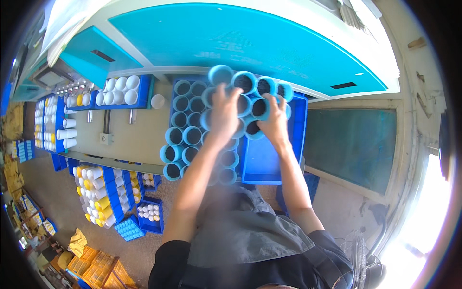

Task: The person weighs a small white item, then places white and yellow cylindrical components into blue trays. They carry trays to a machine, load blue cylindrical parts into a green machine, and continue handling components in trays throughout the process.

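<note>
Light-blue round cups (191,135) with dark insides stand in close rows in front of me. A cluster of the same cups sits farther right and reaches over the blue tray (261,161). My left hand (224,113) is among the cups at the cluster's left side, its fingers bent down around their rims. Inside the cluster, my right hand (275,123) has its thumb and fingers curled over a cup (260,109). Palms and wrists cover parts of several cups. Some cups by my left forearm look smeared by motion.
A turquoise-fronted machine (250,43) runs along the far side. Left of the cups are a lone white cup (157,101) and a blue bin (143,98) of white cups. More blue bins of white and yellow cups (94,192) stand lower left. A green panel (349,147) is at right.
</note>
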Motion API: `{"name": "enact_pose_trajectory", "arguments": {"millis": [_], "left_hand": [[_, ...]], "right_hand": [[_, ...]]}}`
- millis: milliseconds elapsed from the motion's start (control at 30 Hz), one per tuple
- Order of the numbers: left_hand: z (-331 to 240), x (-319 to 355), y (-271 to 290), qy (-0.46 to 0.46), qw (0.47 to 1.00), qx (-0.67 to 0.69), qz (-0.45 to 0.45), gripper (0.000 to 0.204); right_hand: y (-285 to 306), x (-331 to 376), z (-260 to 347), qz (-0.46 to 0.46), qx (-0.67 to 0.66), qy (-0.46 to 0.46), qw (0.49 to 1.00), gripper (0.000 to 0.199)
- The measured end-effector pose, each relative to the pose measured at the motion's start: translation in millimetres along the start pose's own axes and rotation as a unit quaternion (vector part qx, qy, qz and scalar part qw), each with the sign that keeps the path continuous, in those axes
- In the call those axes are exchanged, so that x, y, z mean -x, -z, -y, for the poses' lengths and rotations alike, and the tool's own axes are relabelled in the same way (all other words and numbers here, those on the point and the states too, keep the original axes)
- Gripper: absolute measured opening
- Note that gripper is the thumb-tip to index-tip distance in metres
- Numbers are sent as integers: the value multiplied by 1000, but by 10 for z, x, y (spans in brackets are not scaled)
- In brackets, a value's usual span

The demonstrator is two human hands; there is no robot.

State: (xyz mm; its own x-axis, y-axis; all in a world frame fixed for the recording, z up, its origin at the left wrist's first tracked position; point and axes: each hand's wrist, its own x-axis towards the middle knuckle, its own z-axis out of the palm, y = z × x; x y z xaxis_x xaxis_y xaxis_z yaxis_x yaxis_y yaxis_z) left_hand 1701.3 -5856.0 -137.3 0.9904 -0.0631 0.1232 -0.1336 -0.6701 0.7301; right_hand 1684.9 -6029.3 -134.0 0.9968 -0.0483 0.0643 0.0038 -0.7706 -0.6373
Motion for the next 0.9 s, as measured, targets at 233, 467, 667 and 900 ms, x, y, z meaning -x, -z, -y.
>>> {"name": "enact_pose_trajectory", "arguments": {"millis": [233,467,667,900], "left_hand": [[1143,-16,643,88,992,-67,67,76],[1646,-107,678,172,979,-61,90,103],[1407,-319,450,145,954,-103,241,102],[1331,75,958,79,991,-54,96,88]], "right_hand": [[-1116,-246,427,144,27,-5,989,87],[-1265,-298,254,183,56,-37,981,103],[-1342,-296,458,198,142,-27,970,102],[-1058,-261,579,153,173,21,973,72]]}}
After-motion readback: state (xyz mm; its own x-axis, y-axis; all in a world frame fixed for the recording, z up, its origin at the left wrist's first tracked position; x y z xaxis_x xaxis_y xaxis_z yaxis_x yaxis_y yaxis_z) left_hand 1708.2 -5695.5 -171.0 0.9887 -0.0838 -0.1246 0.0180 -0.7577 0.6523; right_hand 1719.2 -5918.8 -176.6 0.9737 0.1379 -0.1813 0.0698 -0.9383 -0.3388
